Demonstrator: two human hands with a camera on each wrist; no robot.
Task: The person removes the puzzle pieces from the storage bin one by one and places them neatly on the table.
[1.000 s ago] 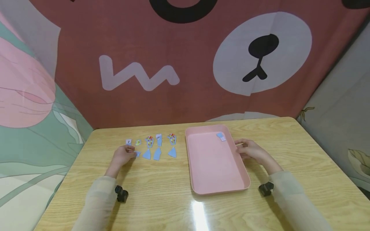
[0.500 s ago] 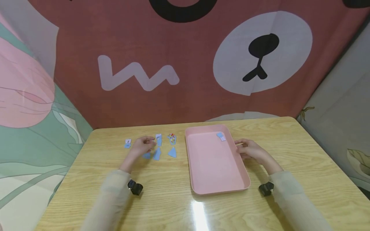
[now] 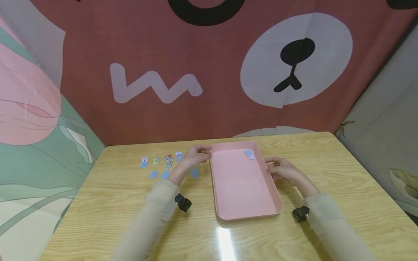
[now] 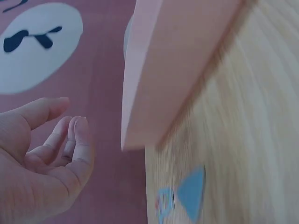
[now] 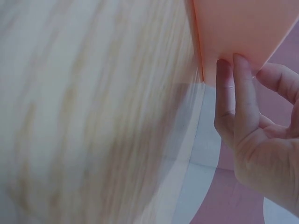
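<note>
My left hand (image 3: 197,154) hovers by the left rim of a pink tray (image 3: 243,192), fingers loosely bent. Nothing shows between its thumb and fingers in the left wrist view. On the tray's other side, my right hand (image 3: 285,170) rests its fingertips on the outer wall, as the right wrist view shows. A small blue and white piece (image 3: 250,154) lies inside the tray near the far right corner. Left of the tray lie several small flat pieces, among them a multicoloured piece (image 3: 168,160) and a blue triangular piece (image 3: 195,172). The left hand and forearm cover others.
The pieces lie in two rough rows on the wooden table (image 3: 107,210). A blue and white piece (image 3: 144,162) lies at the left end. Behind the table hangs a red cloth (image 3: 222,112) with a cartoon print. Light glares off the front of the tabletop.
My left hand has swept rightward from the left end of the pieces, over them, to the tray's left rim. My right hand and the tray have stayed put.
</note>
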